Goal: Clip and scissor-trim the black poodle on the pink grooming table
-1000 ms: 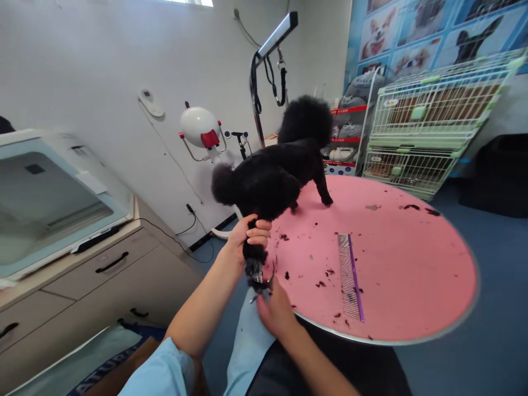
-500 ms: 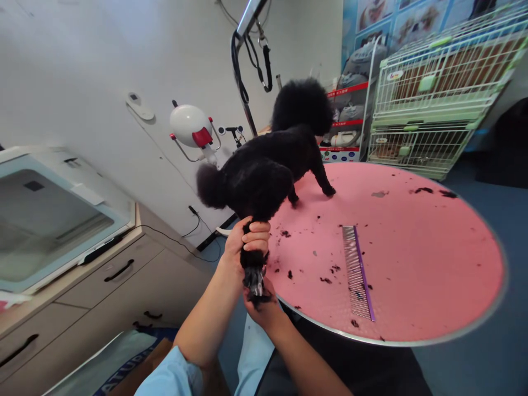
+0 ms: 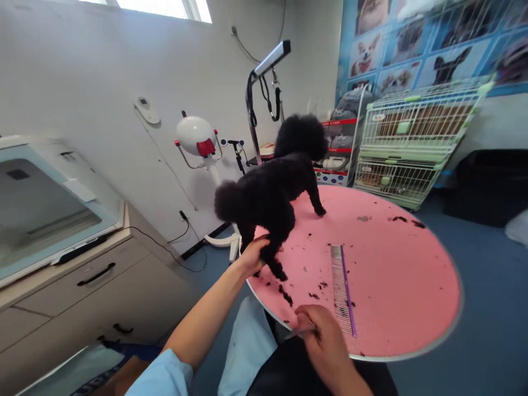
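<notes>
A black curly-coated dog stands on the round pink grooming table, its rear towards me and its head turned away. My left hand is closed round one of its hind legs, just above the paw, which rests near the table edge. In front of the near rim, my right hand grips a pair of scissors; the blades point left and most of the handle is hidden by my fingers. Beside that hand a steel comb with a purple spine lies flat on the table.
Black hair clippings are scattered over the tabletop. A grooming arm with a hanging loop rises behind the dog. A white dryer stands by the wall, stacked wire cages at the back right, and drawers on the left.
The dog's hind paw, held up with its underside showing, has come down onto the table. My right hand has moved from the paw to the right, and the scissors now show. The view has tilted up.
</notes>
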The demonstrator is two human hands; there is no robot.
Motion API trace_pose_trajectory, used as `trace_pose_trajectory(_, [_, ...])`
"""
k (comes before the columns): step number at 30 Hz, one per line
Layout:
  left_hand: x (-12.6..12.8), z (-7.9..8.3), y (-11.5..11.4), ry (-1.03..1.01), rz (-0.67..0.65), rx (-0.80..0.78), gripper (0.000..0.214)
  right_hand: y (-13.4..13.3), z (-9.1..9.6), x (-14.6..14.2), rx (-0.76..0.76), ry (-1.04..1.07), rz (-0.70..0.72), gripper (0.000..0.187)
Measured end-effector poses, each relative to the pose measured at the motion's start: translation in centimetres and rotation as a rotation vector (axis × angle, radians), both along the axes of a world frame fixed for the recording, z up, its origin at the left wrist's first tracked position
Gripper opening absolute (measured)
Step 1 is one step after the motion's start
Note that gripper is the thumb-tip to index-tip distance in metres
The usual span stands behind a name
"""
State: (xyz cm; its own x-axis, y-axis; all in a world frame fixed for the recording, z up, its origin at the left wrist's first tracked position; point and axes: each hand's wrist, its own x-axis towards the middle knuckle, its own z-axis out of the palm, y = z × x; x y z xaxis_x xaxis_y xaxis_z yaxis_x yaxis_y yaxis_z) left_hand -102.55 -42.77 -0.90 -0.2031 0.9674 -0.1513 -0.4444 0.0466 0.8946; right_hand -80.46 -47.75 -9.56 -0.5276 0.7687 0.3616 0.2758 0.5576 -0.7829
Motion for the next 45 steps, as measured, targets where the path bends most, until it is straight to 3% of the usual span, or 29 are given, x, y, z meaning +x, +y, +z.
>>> trace_pose_trajectory(3, [-1.0, -2.2, 2.2, 0.206, 0.110, 0.120, 0.021, 3.4, 1.9, 4.2, 0.168, -0.618, -0.170, 0.017])
trace_pose_trajectory(6, [-0.3, -2.0, 3.6, 0.259, 0.195, 0.247, 0.019, 6.0, 2.7, 5.2, 0.074, -0.955, -0.280, 0.026])
trace_pose_trajectory(11, [3.3, 0.0, 3.9, 0.116, 0.201, 0.416, 0.027, 7.2, 2.3, 5.2, -0.183, -0.932, -0.310, 0.024])
trace_pose_trajectory(14, [4.1, 0.0, 3.2, 0.125, 0.183, 0.438, 0.012, 7.3, 2.1, 6.8, -0.237, -0.858, -0.349, 0.018])
trace_pose_trajectory(16, [3.6, -0.4, 2.3, 0.165, 0.173, 0.416, 0.020, 7.9, 2.9, 8.2, -0.208, -0.715, -0.375, 0.015])
trace_pose_trajectory(18, [2.3, -0.6, 1.3, 0.230, 0.152, 0.369, 0.021, 9.2, 5.3, 9.0, -0.136, -0.442, -0.431, 0.021])
trace_pose_trajectory(20, [0.6, -0.4, 0.2, 0.383, 0.185, 0.332, 0.021, 10.8, 9.3, 8.5, -0.057, -0.137, -0.451, 0.032])
trace_pose_trajectory(21, [-0.4, -0.2, -0.2, 0.492, 0.262, 0.329, 0.021, 11.5, 11.6, 7.8, -0.020, -0.040, -0.420, 0.034])
trace_pose_trajectory(24, [-3.3, 1.0, -0.5, 0.783, 0.567, 0.400, 0.026, 12.3, 17.4, 4.9, 0.066, -0.035, -0.066, 0.033])
trace_pose_trajectory(26, [-5.0, 1.9, 0.1, 0.944, 0.543, 0.505, 0.057, 11.1, 19.1, 3.7, 0.102, -0.173, 0.155, 0.029])
trace_pose_trajectory(29, [-6.3, 3.0, 1.6, 1.167, 0.294, 0.706, 0.099, 7.7, 18.4, 4.1, 0.271, -0.381, 0.262, 0.025])
trace_pose_trajectory(31, [-6.4, 3.6, 2.5, 1.256, 0.207, 0.821, 0.103, 5.7, 17.1, 5.2, 0.428, -0.438, 0.234, 0.025])
trace_pose_trajectory(36, [-4.7, 4.8, 4.0, 1.342, 0.217, 0.855, 0.074, 4.0, 16.5, 7.4, 0.601, -0.430, 0.270, 0.027])
trace_pose_trajectory(42, [-4.0, 6.1, 5.2, 1.481, 0.266, 0.879, 0.054, 3.9, 17.7, 7.6, 0.610, -0.447, 0.329, 0.025])
trace_pose_trajectory(45, [-4.2, 7.1, 5.7, 1.608, 0.166, 0.901, 0.054, 4.6, 17.6, 7.3, 0.573, -0.407, 0.399, 0.023])
